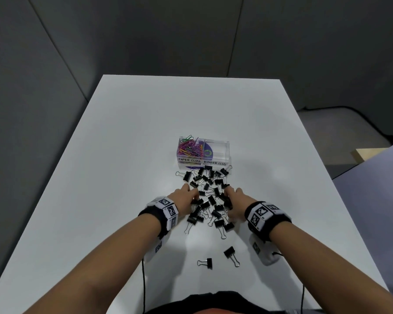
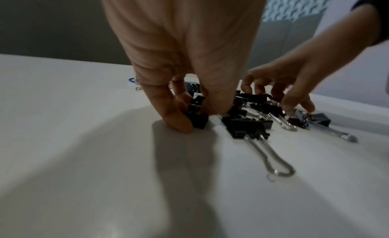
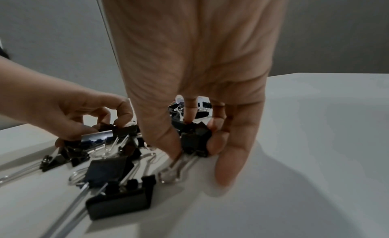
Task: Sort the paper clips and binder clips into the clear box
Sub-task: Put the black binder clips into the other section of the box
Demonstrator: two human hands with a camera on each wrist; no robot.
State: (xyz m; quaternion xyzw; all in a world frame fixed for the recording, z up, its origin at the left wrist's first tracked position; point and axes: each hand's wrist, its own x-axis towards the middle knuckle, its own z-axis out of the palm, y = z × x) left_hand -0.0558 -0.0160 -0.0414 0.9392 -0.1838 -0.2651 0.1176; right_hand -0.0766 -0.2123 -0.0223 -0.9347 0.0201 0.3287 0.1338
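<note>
A clear two-part box [image 1: 216, 152] stands mid-table; its left part, labelled PAPER CLIPS, holds coloured paper clips [image 1: 190, 148], and its right part, labelled BINDER CLIPS, looks empty. A pile of black binder clips [image 1: 210, 193] lies in front of it. My left hand [image 1: 187, 197] is at the pile's left side, its fingers [image 2: 179, 118] curled round black binder clips [image 2: 197, 113]. My right hand [image 1: 233, 205] is at the pile's right side, thumb and fingers [image 3: 216, 141] pinching black binder clips [image 3: 194, 140].
Two stray binder clips [image 1: 208, 262] [image 1: 230, 253] lie nearer me, apart from the pile. The white table [image 1: 123, 155] has bare surface on both sides and behind the box. Grey walls surround it; cables hang from both wrists.
</note>
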